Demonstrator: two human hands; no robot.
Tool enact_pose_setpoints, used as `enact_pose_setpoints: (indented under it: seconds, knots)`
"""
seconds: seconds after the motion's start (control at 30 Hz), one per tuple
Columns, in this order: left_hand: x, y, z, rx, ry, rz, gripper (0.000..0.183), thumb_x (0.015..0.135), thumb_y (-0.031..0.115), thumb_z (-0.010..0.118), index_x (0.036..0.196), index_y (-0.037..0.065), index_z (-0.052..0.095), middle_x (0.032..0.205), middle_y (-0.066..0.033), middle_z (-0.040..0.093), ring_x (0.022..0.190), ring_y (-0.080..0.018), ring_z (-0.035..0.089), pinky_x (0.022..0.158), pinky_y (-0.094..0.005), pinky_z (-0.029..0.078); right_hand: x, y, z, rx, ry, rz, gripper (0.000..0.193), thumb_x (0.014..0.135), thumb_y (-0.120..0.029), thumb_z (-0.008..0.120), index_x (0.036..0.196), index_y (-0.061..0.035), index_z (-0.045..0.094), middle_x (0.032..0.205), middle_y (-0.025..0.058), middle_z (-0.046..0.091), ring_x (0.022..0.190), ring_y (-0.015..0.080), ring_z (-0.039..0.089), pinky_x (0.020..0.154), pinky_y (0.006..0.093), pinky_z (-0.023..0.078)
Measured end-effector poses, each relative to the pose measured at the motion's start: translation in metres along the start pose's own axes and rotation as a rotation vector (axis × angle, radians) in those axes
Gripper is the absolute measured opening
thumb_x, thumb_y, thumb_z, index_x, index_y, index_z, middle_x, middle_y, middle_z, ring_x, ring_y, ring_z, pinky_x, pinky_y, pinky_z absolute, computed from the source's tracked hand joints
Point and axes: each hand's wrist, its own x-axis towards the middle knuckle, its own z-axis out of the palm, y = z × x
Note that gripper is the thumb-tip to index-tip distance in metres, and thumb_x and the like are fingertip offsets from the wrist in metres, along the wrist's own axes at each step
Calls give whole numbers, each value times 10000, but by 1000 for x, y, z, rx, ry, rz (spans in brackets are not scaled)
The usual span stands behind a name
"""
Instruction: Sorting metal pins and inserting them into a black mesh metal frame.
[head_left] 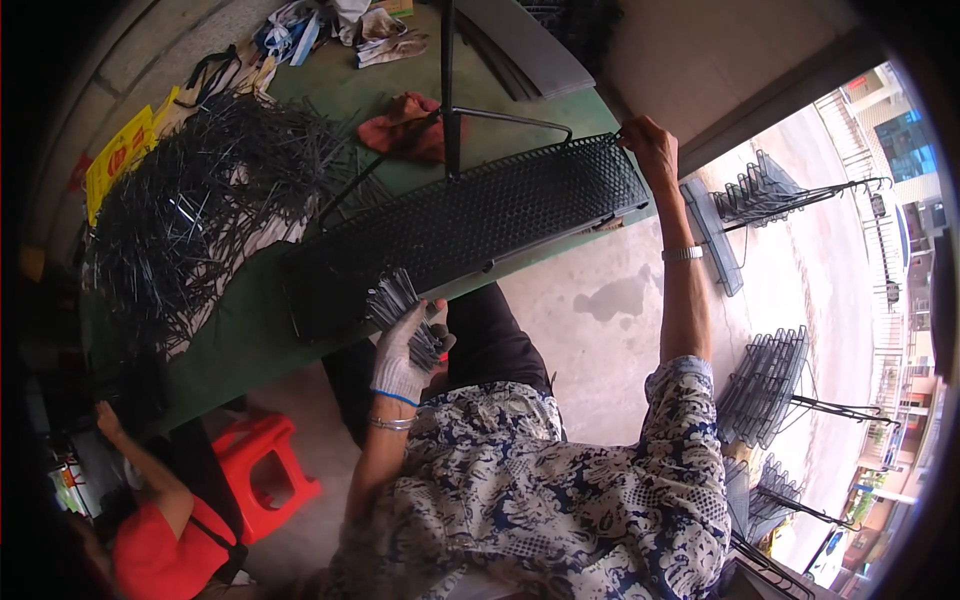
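My left hand [405,355], in a pale glove with a blue cuff edge, is closed round a bundle of thin black strips [392,296] that look like cable ties. It is just in front of the near edge of a long black perforated metal rack [470,225] lying on the green table. My bare right hand [650,148] is at the rack's far right corner. Its fingers are pinched together at the mesh edge, and whatever small thing is between them cannot be made out. A black metal frame [452,120] rises from behind the rack.
A large heap of black ties [200,210] covers the left of the green table [255,370]. A reddish rag [405,128] lies behind the rack. Lower left are a red stool [262,475] and another person's arm [150,465]. Wire racks [765,385] stand at right.
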Motion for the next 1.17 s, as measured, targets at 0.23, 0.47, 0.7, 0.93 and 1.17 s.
enact_pose_setpoints:
  seconds: [0.23,0.47,0.7,0.93,1.17]
  knots:
    - [-2,12,-17,59,24,77,178,914,177,616,1041,55,636,900,-93,673,592,-195,625,520,-347,554,-4,0,15,-18,97,14,224,888,-190,567,949,2,663,757,94,686,653,149,679,657,271,510]
    - [-16,26,-19,33,63,183,212,897,163,641,1034,2,627,972,-121,652,675,-190,613,561,-314,541,-12,0,17,-90,103,88,243,890,-194,565,1007,-8,669,805,99,699,643,151,683,640,275,511]
    - [-12,27,-25,-41,56,188,194,897,157,638,1027,15,613,941,-120,652,654,-189,614,553,-320,546,-5,2,20,74,103,201,301,909,-264,559,1084,-45,669,826,109,701,630,158,677,665,297,516]
    - [-15,33,-23,5,88,229,165,904,160,628,1010,34,610,881,-109,647,619,-193,620,521,-336,555,-5,1,27,-444,98,143,349,927,-415,494,1114,-185,677,943,123,690,902,325,653,788,407,505]
    - [-14,34,-23,-3,94,245,170,917,187,611,1023,54,614,897,-111,652,607,-204,618,522,-341,560,4,5,12,-367,-86,468,443,865,-528,533,1181,-239,651,1185,97,631,1067,290,616,901,401,469]
